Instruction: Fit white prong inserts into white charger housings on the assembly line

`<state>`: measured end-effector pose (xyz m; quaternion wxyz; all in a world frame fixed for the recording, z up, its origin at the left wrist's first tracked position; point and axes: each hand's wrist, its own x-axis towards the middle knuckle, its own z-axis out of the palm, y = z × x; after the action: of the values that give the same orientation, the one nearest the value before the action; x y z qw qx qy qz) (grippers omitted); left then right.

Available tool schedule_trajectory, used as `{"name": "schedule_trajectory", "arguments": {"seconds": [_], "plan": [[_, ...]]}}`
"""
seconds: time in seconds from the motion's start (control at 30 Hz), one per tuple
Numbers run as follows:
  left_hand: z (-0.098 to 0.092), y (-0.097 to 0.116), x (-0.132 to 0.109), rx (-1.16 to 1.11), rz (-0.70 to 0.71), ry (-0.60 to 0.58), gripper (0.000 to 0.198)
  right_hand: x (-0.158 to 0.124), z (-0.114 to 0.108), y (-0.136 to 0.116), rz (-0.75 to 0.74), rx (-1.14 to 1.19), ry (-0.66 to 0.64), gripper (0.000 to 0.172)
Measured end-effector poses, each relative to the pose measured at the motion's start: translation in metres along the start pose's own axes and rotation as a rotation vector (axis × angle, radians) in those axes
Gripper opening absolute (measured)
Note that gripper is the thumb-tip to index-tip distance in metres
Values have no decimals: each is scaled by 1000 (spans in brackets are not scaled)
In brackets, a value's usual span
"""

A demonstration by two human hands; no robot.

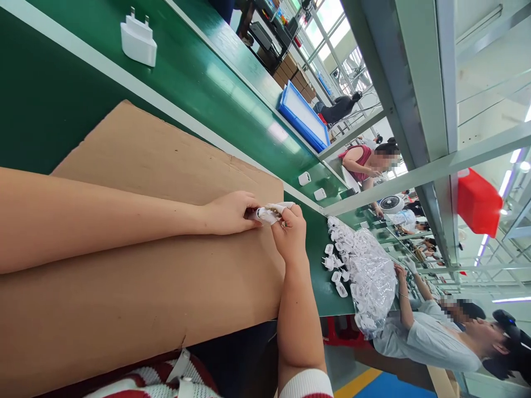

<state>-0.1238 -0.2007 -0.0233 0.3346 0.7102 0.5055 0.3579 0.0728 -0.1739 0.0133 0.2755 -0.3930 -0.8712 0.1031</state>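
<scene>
My left hand (230,213) and my right hand (290,235) meet over a brown cardboard sheet (136,260). Both are closed on a small white wrapped part (269,213), which looks like a charger in thin plastic. The left hand pinches one end; the right hand's fingers curl around the other end from below. What exactly is inside the wrap is hard to make out.
A white two-pin charger (139,40) stands on the green conveyor belt (215,83). Two more small white chargers (305,178) lie further along. A heap of bagged chargers (365,271) sits past my hands. A blue tray (305,116) lies beyond. Other people sit along the line.
</scene>
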Motion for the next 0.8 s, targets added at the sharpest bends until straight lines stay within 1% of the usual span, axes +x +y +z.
{"name": "schedule_trajectory", "arguments": {"seconds": [0.1,0.23,0.43,0.63,0.8], "plan": [[0,0,0,-2,8,-2,30,1,1,1,-33,-10,25,20],[-2,2,0,-2,18,-6,26,4,2,2,-56,-16,-5,17],[-1,2,0,-2,29,-7,24,8,0,0,-127,-82,-51,21],[-2,3,0,16,-2,-13,23,11,1,-1,-45,-63,-41,21],[-2,4,-1,21,-11,-4,24,12,1,-2,77,-50,-79,19]]}}
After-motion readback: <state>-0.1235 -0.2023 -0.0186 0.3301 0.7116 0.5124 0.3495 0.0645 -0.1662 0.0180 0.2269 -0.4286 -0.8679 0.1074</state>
